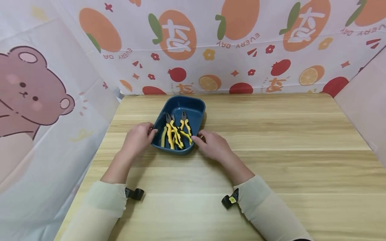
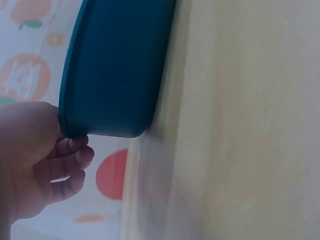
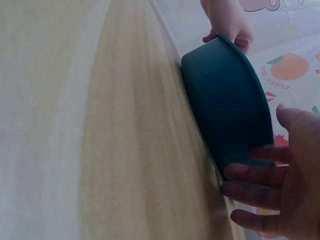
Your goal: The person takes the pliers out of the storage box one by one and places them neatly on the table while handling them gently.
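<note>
A dark blue plastic bin sits towards the back left of the table, turned slightly. Several pliers with yellow-and-black handles lie in it, overlapping, jaws pointing to the back. My left hand grips the bin's left rim; in the left wrist view its thumb lies over the edge and its fingers curl underneath. At the bin's near right corner is my right hand. The right wrist view shows that hand's fingers spread and fairly straight beside the bin wall, its thumb apart from the rim.
The wooden table reaches far to the right of the bin. Behind it hangs a fruit-printed cloth, and a bear-printed cloth hangs along the left. A small black wrist camera is strapped at each sleeve.
</note>
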Motion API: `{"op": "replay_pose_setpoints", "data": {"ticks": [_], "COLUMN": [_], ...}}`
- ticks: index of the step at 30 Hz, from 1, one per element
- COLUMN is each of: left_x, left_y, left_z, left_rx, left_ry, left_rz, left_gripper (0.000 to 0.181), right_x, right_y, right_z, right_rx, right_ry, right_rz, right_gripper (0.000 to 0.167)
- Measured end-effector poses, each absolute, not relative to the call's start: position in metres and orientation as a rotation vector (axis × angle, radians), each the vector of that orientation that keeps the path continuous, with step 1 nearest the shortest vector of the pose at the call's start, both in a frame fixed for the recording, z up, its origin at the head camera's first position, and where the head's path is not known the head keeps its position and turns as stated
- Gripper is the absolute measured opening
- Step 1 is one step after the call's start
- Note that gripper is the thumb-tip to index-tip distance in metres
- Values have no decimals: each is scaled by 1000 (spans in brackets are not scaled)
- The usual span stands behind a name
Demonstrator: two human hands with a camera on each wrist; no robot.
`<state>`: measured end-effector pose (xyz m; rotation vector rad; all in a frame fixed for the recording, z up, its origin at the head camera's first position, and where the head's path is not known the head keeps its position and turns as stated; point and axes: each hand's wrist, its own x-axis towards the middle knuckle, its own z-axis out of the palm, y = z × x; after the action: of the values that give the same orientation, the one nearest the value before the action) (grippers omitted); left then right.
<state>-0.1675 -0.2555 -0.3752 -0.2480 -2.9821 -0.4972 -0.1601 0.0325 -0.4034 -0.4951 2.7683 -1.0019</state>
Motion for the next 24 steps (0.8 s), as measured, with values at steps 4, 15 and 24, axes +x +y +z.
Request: {"op": "replay_pose_setpoints", "data": {"ticks": [4,15,24], "left_x": [-158,-152,-165], "left_y": [-241,-233,-231], "left_z": [-374,-371,-369], "left_rx": [-248,-94,-51], "left_ry": [-2970,-3052,-3096], "left_rz": [-472,-510,-512], "left_gripper": [25,29,37], "right_x": [-160,-161,-165], "right_y": [35,37,41], "right_z": [-404,-404,-403], "right_rx": [-371,-317,-335], "right_ry": [2771,2674,2651], "right_rz": [-1095,-1233,-1212], "right_gripper": [37,28,26]}}
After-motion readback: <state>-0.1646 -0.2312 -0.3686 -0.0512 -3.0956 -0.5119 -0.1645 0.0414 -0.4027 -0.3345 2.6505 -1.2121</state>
